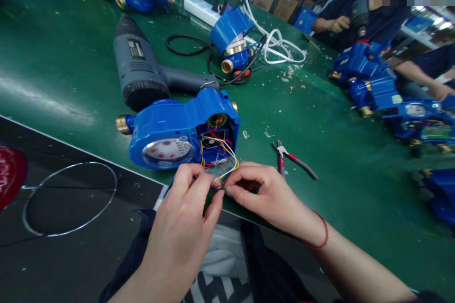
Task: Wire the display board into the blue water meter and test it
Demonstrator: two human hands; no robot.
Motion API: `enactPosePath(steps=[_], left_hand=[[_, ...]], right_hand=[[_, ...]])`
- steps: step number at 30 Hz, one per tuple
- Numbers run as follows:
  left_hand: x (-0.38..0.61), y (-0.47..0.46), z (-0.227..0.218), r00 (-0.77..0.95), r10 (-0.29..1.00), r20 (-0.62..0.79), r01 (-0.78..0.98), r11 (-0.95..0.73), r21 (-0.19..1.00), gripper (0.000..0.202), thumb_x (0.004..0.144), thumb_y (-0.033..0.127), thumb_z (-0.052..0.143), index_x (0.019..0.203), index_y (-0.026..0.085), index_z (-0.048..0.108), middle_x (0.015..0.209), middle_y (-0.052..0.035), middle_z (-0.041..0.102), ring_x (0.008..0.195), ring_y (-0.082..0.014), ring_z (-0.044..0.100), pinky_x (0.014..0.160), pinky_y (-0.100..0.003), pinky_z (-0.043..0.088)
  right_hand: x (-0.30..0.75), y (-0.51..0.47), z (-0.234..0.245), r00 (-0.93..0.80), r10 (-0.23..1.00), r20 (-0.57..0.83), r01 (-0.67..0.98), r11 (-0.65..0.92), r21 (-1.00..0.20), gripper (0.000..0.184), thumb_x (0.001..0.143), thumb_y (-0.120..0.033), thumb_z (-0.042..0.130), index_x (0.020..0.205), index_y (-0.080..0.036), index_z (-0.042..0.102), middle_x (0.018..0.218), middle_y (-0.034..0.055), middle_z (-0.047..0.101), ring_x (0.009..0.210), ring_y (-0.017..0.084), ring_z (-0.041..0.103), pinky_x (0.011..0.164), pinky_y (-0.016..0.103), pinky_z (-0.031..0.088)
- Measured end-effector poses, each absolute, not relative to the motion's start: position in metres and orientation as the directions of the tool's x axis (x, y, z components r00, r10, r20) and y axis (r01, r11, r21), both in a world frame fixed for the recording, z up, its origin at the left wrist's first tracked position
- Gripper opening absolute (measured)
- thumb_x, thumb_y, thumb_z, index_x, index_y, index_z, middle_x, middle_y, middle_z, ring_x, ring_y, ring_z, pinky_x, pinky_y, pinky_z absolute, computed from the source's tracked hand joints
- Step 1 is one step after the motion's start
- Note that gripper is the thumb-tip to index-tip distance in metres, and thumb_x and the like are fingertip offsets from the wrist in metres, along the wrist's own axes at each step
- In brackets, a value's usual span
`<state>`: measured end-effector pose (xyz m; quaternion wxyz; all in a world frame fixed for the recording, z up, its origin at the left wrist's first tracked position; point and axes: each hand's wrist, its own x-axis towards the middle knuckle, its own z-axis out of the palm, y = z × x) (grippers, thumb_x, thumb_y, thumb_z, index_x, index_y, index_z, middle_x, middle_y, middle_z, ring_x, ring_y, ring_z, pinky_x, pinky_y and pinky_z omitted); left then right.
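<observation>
A blue water meter [167, 120] with brass pipe ends lies on the green bench, its dial facing me. From its uncovered compartment, thin red, yellow, white and blue wires [232, 154] come out toward me. My left hand [188, 203] is closed at the near edge of the bench, thumb and fingers around the wire ends. Opposite it, my right hand [263, 194] pinches the wires with thumb and forefinger. The fingers partly hide the wire ends, so how they are joined cannot be seen. Red-handled cutting pliers [281, 151] lie open beyond my right hand.
Behind the meter lies a grey heat gun [142, 61]. A second blue meter [236, 52], a white power strip [201, 9] and looped cables stand farther back. More meters [377, 80] are at the right, where co-workers' hands work. A metal ring [113, 175] is below the bench edge.
</observation>
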<state>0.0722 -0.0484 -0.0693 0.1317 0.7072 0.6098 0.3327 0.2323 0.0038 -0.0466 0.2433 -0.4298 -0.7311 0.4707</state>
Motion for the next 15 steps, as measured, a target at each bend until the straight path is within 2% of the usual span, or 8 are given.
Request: enactPosePath(steps=[6,15], left_hand=[[0.073,-0.047,-0.070,0.040,0.948,0.317,0.782,-0.227,0.581,0.015,0.084,0.009,0.055,0.087,0.022,0.048,0.095,-0.0018,0.049,0.081,-0.0163,0.061,0.065,-0.028,0.049],[0.073,-0.049,-0.070,0.054,0.942,0.332,0.790,-0.243,0.562,0.017,0.083,0.007,0.057,0.090,0.021,0.049,0.094,-0.0017,0.050,0.080,-0.0164,0.061,0.065,-0.027,0.050]], right_hand=[[0.227,0.006,-0.043,-0.560,0.827,-0.052,0.462,0.259,-0.849,0.015,0.080,-0.005,0.059,0.074,-0.016,0.067,0.076,0.0008,0.064,0.070,0.011,0.055,0.062,0.023,0.041],[0.222,0.002,-0.053,-0.493,0.867,-0.080,0.460,0.181,-0.870,0.014,0.073,-0.005,0.053,0.066,-0.017,0.056,0.068,-0.0015,0.055,0.064,0.011,0.046,0.058,0.024,0.034]])
